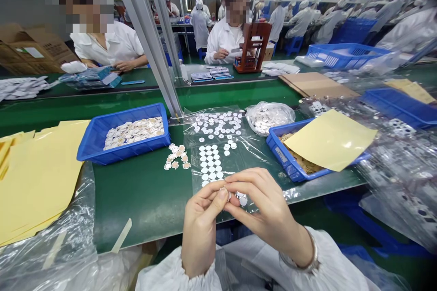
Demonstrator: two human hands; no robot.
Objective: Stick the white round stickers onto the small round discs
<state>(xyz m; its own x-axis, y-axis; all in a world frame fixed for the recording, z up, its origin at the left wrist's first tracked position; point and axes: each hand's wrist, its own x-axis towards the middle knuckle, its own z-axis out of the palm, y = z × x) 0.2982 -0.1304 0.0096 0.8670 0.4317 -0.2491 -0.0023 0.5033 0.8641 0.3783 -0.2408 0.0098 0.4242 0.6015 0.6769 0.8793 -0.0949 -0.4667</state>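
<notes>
Both of my hands meet above the near edge of the green table, fingertips together on a small round disc point(228, 197), mostly hidden by the fingers. My left hand point(203, 216) pinches it between thumb and forefinger. From the other side, my right hand point(264, 202) has its thumb and fingertips closed on it. Just beyond, white round stickers point(210, 158) lie in neat rows on a clear plastic sheet point(235, 163), with more scattered white rounds point(218, 122) behind them. Left of the sheet is a small loose pile of white and tan discs point(176, 155).
A blue bin point(119, 157) of discs stands left; another blue bin point(285, 161) sits right under yellow paper point(331, 138). A plastic bag of white pieces point(269, 116) lies between. Yellow sheets point(44, 177) cover the left side. Across a metal post point(146, 32), co-workers sit opposite.
</notes>
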